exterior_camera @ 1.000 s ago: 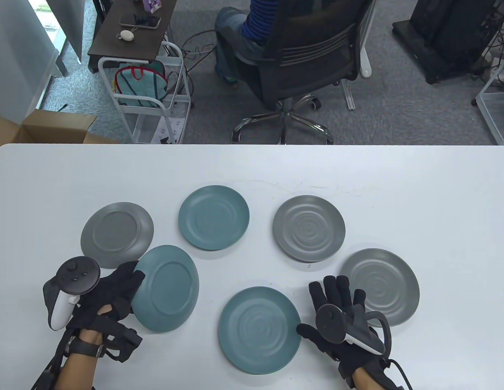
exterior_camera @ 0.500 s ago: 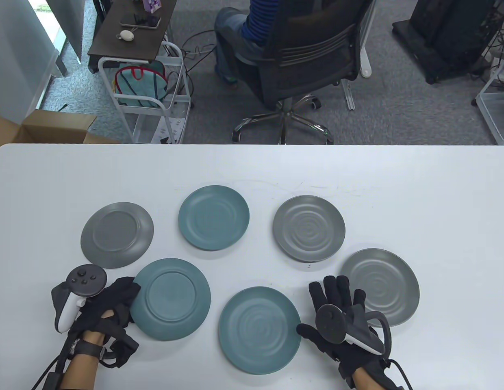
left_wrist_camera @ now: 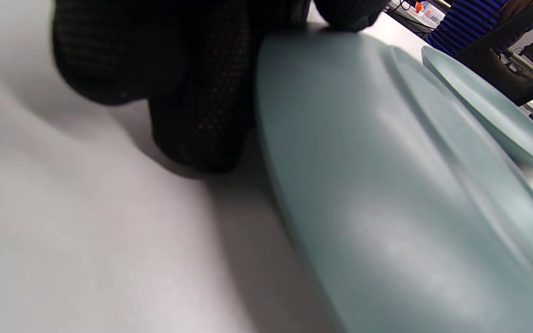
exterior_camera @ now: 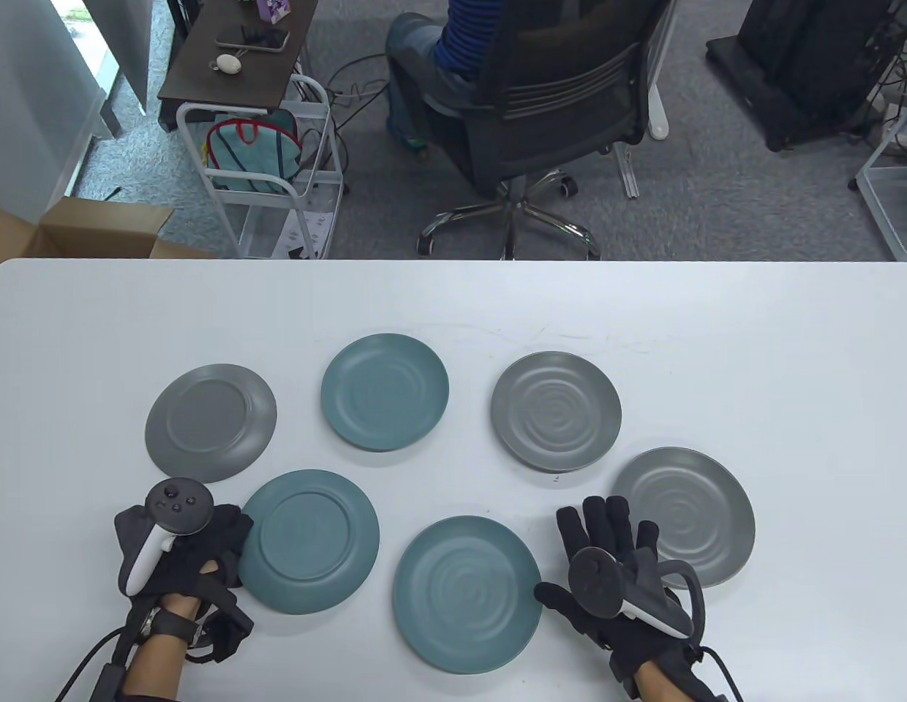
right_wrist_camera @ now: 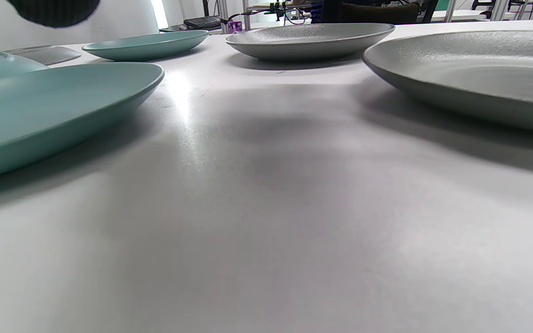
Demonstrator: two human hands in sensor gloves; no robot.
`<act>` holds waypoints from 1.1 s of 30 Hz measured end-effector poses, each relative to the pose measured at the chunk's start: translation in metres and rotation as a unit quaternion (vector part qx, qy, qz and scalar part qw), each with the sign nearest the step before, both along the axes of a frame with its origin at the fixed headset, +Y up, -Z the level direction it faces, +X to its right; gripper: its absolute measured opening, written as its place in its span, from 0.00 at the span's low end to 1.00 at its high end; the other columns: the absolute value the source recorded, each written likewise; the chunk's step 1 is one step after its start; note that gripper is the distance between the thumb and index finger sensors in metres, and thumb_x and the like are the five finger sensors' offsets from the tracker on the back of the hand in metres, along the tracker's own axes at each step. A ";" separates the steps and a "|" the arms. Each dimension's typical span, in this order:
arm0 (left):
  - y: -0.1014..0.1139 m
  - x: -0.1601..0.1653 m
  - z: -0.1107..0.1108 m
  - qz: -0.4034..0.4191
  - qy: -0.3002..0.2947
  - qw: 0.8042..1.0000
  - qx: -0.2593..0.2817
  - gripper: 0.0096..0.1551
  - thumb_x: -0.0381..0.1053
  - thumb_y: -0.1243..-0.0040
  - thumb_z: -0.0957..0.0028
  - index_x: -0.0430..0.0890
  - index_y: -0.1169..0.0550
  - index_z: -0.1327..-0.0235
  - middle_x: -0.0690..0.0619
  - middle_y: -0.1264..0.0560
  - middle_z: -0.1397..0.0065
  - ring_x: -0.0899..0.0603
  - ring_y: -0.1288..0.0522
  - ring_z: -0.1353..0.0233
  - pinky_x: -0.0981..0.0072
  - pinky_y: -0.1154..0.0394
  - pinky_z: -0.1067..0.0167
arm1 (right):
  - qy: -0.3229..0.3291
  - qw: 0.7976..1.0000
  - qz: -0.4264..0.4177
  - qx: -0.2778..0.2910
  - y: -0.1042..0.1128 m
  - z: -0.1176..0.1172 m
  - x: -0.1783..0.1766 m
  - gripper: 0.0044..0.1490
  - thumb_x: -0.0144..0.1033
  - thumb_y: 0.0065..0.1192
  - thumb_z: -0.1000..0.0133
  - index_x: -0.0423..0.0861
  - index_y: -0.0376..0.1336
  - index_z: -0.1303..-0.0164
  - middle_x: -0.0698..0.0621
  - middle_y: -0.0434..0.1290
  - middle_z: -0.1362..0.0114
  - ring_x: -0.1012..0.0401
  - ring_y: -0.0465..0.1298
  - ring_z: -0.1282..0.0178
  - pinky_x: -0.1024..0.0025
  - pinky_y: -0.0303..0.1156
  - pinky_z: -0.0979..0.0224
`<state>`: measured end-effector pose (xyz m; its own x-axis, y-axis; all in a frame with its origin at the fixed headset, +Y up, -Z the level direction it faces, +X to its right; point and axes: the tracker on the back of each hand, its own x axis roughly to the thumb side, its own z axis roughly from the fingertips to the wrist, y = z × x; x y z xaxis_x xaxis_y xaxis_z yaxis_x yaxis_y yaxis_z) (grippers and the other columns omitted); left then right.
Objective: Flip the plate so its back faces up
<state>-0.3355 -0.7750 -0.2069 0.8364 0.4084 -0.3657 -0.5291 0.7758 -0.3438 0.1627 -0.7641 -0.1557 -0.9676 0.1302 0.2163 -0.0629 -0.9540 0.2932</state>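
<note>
A teal plate (exterior_camera: pixel 307 541) lies back up on the white table (exterior_camera: pixel 717 329), its foot ring showing. My left hand (exterior_camera: pixel 234 537) grips the plate's left rim, fingers curled against the edge. In the left wrist view the gloved fingers (left_wrist_camera: pixel 201 115) press beside the rim of this plate (left_wrist_camera: pixel 387 194) and one fingertip rests on top. My right hand (exterior_camera: pixel 607 526) lies flat and empty on the table with fingers spread, between a face-up teal plate (exterior_camera: pixel 464 592) and a face-up grey plate (exterior_camera: pixel 684 515).
A grey plate (exterior_camera: pixel 211 423) lies back up at the far left. A teal plate (exterior_camera: pixel 384 391) and a grey plate (exterior_camera: pixel 556 409) lie face up in the back row. An office chair (exterior_camera: pixel 541 110) with a seated person stands beyond the table's far edge.
The teal plate in my left hand has come down from a tilt to lie flat, back up, and shifted slightly right. My left hand has drawn back toward me. The right hand has not moved.
</note>
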 end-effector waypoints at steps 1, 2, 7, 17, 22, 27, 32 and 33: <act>0.000 0.001 0.000 -0.010 -0.004 1.000 0.002 0.34 0.55 0.53 0.38 0.34 0.29 0.27 0.46 0.20 0.42 0.44 0.10 0.59 0.63 0.15 0.63 | 0.000 1.000 0.000 0.000 0.000 0.000 0.000 0.62 0.70 0.47 0.46 0.45 0.32 0.15 0.35 0.34 0.12 0.38 0.33 0.14 0.28 0.35 0.21; 0.001 0.001 0.000 -0.021 -0.006 1.000 0.007 0.34 0.55 0.53 0.38 0.34 0.29 0.27 0.46 0.20 0.43 0.44 0.10 0.59 0.64 0.15 0.64 | 0.001 1.000 0.000 0.000 0.000 0.000 0.000 0.62 0.70 0.47 0.46 0.45 0.32 0.15 0.35 0.34 0.12 0.38 0.33 0.15 0.28 0.35 0.21; 0.001 0.004 0.000 -0.044 -0.007 0.999 0.010 0.35 0.55 0.53 0.38 0.34 0.29 0.27 0.46 0.19 0.43 0.45 0.10 0.60 0.64 0.15 0.64 | 0.001 1.000 0.000 -0.003 0.000 0.000 0.000 0.62 0.70 0.47 0.46 0.45 0.32 0.15 0.35 0.34 0.12 0.38 0.33 0.14 0.28 0.35 0.21; 0.003 0.017 -0.003 -0.129 -0.042 0.991 0.006 0.35 0.57 0.51 0.38 0.34 0.29 0.27 0.48 0.19 0.44 0.45 0.10 0.61 0.64 0.15 0.65 | 0.001 1.000 0.001 -0.004 0.000 0.000 -0.001 0.62 0.70 0.47 0.46 0.46 0.32 0.15 0.35 0.34 0.12 0.38 0.33 0.14 0.28 0.35 0.21; 0.004 0.026 -0.005 -0.164 -0.059 0.985 0.003 0.36 0.57 0.51 0.38 0.34 0.29 0.27 0.48 0.19 0.44 0.45 0.10 0.61 0.64 0.15 0.65 | 0.001 1.000 0.002 -0.003 0.000 0.000 -0.001 0.62 0.70 0.47 0.46 0.46 0.32 0.15 0.35 0.34 0.12 0.38 0.33 0.14 0.28 0.35 0.21; 0.004 0.031 -0.006 -0.183 -0.066 0.981 0.000 0.36 0.57 0.51 0.38 0.34 0.28 0.27 0.48 0.19 0.44 0.45 0.10 0.61 0.64 0.15 0.65 | 0.002 1.000 0.002 -0.003 0.000 0.000 -0.001 0.62 0.70 0.47 0.46 0.46 0.32 0.15 0.35 0.34 0.12 0.38 0.33 0.14 0.28 0.35 0.21; 0.004 0.033 -0.006 -0.213 -0.071 0.974 -0.006 0.36 0.57 0.51 0.38 0.34 0.29 0.27 0.48 0.20 0.44 0.45 0.10 0.61 0.64 0.16 0.65 | 0.003 1.000 0.007 0.001 0.001 0.000 -0.001 0.62 0.70 0.47 0.46 0.46 0.32 0.15 0.35 0.34 0.12 0.38 0.33 0.14 0.28 0.35 0.21; 0.004 0.033 -0.006 -0.214 -0.072 0.974 -0.007 0.36 0.57 0.51 0.38 0.34 0.29 0.27 0.48 0.20 0.44 0.45 0.10 0.60 0.64 0.16 0.64 | 0.004 1.000 0.003 0.000 0.001 0.000 -0.002 0.62 0.70 0.47 0.46 0.45 0.32 0.15 0.35 0.34 0.12 0.38 0.33 0.14 0.28 0.35 0.21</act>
